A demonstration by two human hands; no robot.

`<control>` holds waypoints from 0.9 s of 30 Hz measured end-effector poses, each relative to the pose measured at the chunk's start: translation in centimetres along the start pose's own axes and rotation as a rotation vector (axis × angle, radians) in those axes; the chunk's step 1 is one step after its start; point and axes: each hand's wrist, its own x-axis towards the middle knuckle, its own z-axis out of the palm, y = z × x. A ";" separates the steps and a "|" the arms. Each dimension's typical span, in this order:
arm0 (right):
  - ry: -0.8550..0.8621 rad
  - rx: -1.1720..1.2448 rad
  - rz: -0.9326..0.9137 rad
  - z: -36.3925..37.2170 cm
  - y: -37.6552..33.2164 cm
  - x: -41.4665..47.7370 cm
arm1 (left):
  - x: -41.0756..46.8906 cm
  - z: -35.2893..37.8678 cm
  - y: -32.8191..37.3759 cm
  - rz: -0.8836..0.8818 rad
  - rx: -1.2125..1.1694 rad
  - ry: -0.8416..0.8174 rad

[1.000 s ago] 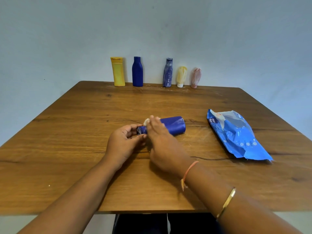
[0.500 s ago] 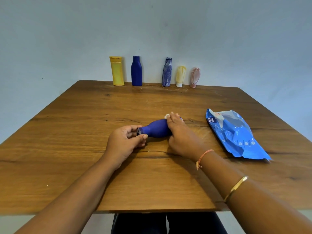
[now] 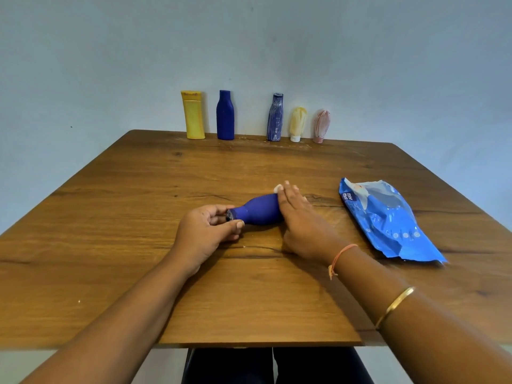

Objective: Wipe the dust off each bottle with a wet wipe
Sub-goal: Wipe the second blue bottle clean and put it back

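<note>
I see one wooden table (image 3: pixel 110 245); one blue wipes pack (image 3: pixel 388 225) lies near its right edge. One matte dark-blue bottle (image 3: pixel 257 213) lies on its side mid-table, neck pointing left, pinched at the cap by the left hand (image 3: pixel 205 234). The right hand (image 3: pixel 299 220) lies straight-fingered over its body, pressing one white wipe (image 3: pixel 278 187) against it. Five more bottles (image 3: pixel 275 117) stand along the far edge

Matt blue plastic bottle (image 3: pixel 257 213); grained, satin wooden table (image 3: pixel 138 245); glossy crinkled plastic wipes pack (image 3: pixel 388 225)
</note>
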 end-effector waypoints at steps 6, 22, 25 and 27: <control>0.015 0.036 -0.157 0.9 -3.3 -0.7 | -0.2 0.1 0.2 0.008 0.028 -0.017; -0.052 0.032 0.053 -1.1 0.4 0.4 | -0.8 0.2 1.0 -0.036 -0.004 -0.013; -0.034 0.037 -0.040 -0.3 -1.7 -0.1 | -0.8 0.1 1.0 -0.039 0.006 -0.012; -0.029 0.040 -0.110 0.1 -3.3 -0.6 | -0.8 0.2 1.0 -0.038 -0.002 -0.014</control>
